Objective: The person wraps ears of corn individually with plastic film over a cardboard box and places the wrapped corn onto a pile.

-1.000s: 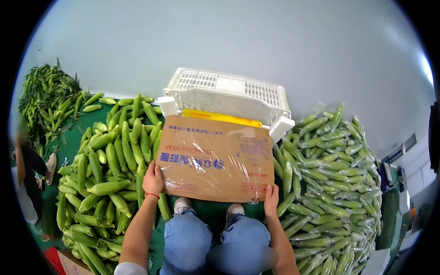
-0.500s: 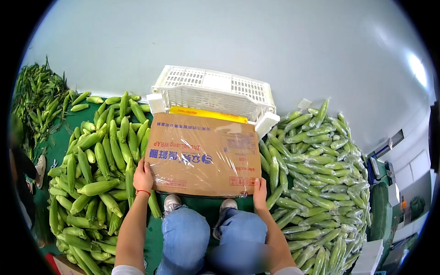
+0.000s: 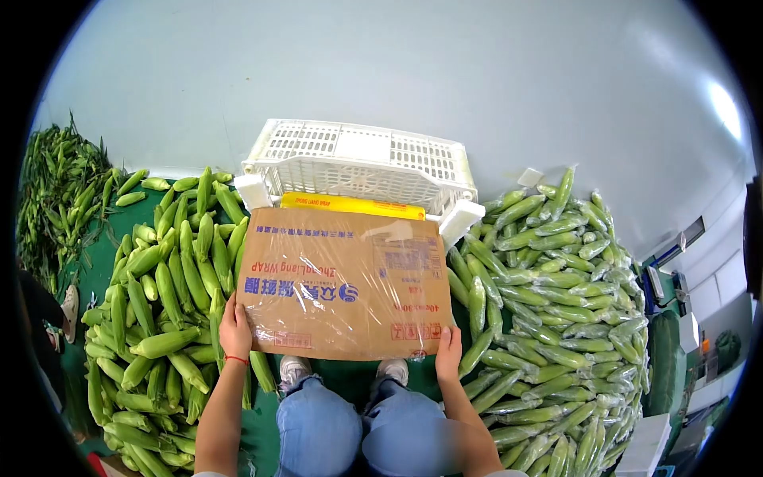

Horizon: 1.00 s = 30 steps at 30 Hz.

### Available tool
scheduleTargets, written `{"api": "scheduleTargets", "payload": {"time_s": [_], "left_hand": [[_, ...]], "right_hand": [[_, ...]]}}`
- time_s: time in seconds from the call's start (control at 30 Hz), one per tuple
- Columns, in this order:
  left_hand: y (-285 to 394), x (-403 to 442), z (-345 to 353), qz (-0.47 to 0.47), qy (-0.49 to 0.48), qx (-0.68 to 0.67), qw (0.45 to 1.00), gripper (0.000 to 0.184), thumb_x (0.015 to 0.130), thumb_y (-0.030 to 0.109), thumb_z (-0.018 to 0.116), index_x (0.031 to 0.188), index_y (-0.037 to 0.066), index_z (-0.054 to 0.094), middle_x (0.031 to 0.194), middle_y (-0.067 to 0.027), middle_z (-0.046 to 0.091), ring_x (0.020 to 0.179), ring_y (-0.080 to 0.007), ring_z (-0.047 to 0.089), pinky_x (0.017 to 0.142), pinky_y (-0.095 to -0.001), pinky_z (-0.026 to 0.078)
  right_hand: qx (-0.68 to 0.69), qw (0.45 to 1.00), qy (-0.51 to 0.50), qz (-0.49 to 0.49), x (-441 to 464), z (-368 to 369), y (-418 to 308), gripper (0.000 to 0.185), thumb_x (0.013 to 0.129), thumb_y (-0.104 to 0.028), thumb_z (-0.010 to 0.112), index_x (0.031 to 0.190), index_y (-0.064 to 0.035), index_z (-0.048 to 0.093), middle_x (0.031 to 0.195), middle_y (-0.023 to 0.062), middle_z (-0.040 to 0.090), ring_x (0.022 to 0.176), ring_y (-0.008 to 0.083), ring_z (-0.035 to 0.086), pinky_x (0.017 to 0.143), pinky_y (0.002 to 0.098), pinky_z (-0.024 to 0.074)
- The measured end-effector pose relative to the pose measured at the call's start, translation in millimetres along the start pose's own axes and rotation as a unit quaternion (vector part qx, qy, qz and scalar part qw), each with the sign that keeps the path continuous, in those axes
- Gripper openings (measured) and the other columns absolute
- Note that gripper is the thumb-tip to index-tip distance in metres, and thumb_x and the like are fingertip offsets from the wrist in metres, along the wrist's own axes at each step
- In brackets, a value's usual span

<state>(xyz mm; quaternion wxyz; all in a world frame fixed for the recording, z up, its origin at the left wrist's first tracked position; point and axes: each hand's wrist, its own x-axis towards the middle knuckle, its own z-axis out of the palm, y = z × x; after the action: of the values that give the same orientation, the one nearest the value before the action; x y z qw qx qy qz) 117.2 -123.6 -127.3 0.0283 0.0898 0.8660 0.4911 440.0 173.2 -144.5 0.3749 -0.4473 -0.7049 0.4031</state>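
Observation:
A flat brown cardboard piece (image 3: 342, 282) with printed lettering and clear film over it lies in front of me. My left hand (image 3: 235, 330) grips its lower left edge, and a red string circles that wrist. At the lower right corner my right hand (image 3: 449, 354) holds the edge, thumb on top. Both hands' other fingers are partly hidden under the cardboard. Just behind the cardboard is a yellow box (image 3: 354, 206), between the white end pieces of a holder.
A white plastic crate (image 3: 362, 151) stands against the wall. Unwrapped corn (image 3: 163, 298) is heaped left, film-wrapped corn (image 3: 556, 318) right. Farther left are leafy husks (image 3: 60, 199) and another person's shoe (image 3: 70, 312). A white box (image 3: 644, 445) is at lower right.
The view has shifted, so the crate and cardboard appear farther left than a second ago. Both hands have kept hold of the cardboard's edges.

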Motion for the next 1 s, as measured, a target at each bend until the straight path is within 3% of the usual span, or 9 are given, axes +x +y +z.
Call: {"api": "scheduleTargets", "payload": {"time_s": [0.37,0.5,0.73,0.83,1.0], "left_hand": [[1.9,-0.9,1.1,0.006,0.007,-0.066,0.998,0.038,0.098,0.019,0.046,0.129,-0.001,0.054,0.115,-0.019,0.066,0.104,-0.0242,0.063,0.09,-0.0322,0.047],[5.0,-0.4,2.5,-0.002,0.001,-0.11,0.994,0.039,0.098,0.016,0.046,0.129,-0.007,0.052,0.119,-0.0172,0.064,0.107,-0.0203,0.06,0.093,-0.0303,0.045],[-3.8,-1.7,6.6,-0.03,0.015,-0.166,0.986,0.037,0.1,0.014,0.045,0.129,-0.007,0.051,0.123,-0.0161,0.06,0.111,-0.0199,0.056,0.098,-0.0306,0.042],[-7.1,-1.4,6.3,-0.028,0.018,-0.151,0.988,0.036,0.1,0.014,0.044,0.128,-0.007,0.052,0.122,-0.0152,0.06,0.11,-0.0193,0.056,0.097,-0.0302,0.042],[-9.6,-2.2,8.5,-0.039,0.03,-0.166,0.985,0.035,0.1,0.013,0.045,0.126,-0.008,0.053,0.121,-0.0148,0.061,0.11,-0.0192,0.056,0.097,-0.0299,0.041]], "right_hand": [[0.001,0.999,0.009,0.034,-4.3,0.8,20.7,0.033,0.103,-0.027,0.042,0.115,0.0022,0.053,0.099,0.0081,0.059,0.091,0.0155,0.052,0.085,0.0301,0.0437],[0.036,0.997,0.023,0.067,-6.7,3.1,14.9,0.033,0.102,-0.024,0.041,0.116,0.0039,0.05,0.103,0.0105,0.058,0.094,0.0168,0.052,0.087,0.0306,0.0432],[0.031,0.988,0.113,0.096,-14.1,16.6,22.2,0.038,0.104,-0.029,0.035,0.12,0.003,0.049,0.11,0.0104,0.055,0.101,0.0166,0.051,0.092,0.0311,0.0408],[0.139,0.976,0.116,0.118,-14.2,20.4,21.2,0.04,0.105,-0.031,0.033,0.121,0.0022,0.049,0.113,0.0098,0.054,0.103,0.0171,0.05,0.093,0.0316,0.0401],[0.1,0.979,0.122,0.128,-14.1,17.0,23.3,0.041,0.104,-0.033,0.033,0.123,0.0016,0.047,0.114,0.01,0.053,0.104,0.0177,0.051,0.094,0.0319,0.0406]]}}
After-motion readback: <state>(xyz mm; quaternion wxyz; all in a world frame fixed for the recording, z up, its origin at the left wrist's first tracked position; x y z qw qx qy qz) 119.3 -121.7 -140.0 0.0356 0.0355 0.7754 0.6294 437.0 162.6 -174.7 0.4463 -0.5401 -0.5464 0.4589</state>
